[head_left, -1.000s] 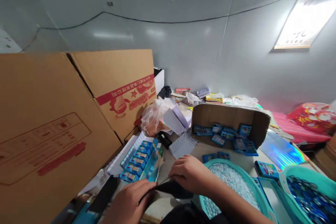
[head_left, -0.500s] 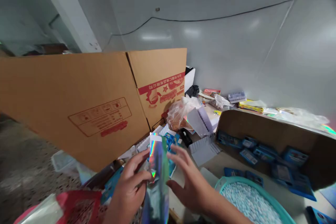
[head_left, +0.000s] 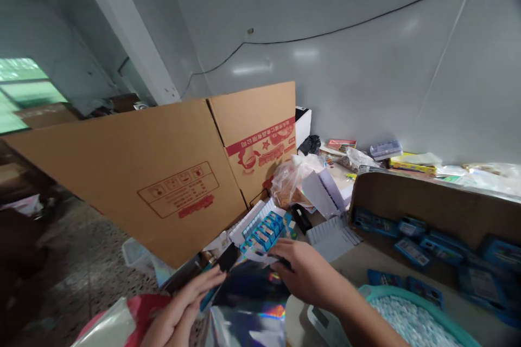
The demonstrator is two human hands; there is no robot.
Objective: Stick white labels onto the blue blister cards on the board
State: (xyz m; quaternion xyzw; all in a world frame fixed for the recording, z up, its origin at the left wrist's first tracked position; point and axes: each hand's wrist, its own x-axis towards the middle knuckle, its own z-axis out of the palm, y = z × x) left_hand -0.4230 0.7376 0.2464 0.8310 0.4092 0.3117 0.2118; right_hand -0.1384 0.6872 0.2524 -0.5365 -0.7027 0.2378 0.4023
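A shiny holographic bag (head_left: 249,287), dark on its upper part and silvery below, lies broad side up between my hands. My left hand (head_left: 189,301) rests along its left edge with the fingers stretched out. At the upper right corner my right hand (head_left: 303,271) is closed, thumb and curled fingers apparently pinching the edge; the fingertips are partly hidden. Just beyond, small blue packs (head_left: 266,230) stand in a row in a white tray (head_left: 248,222), close to my right fingertips.
A tall cardboard box (head_left: 163,173) walls off the left. At right, a teal basket (head_left: 368,291) holds small pale blue pieces, before an open carton (head_left: 407,195) with several blue packs. Beyond lie a clear plastic bag (head_left: 291,179) and a black object (head_left: 300,218).
The bag has turned from edge-on to broad side up. My left hand has moved down and left and its fingers have straightened. My right hand has closed at the bag's corner.
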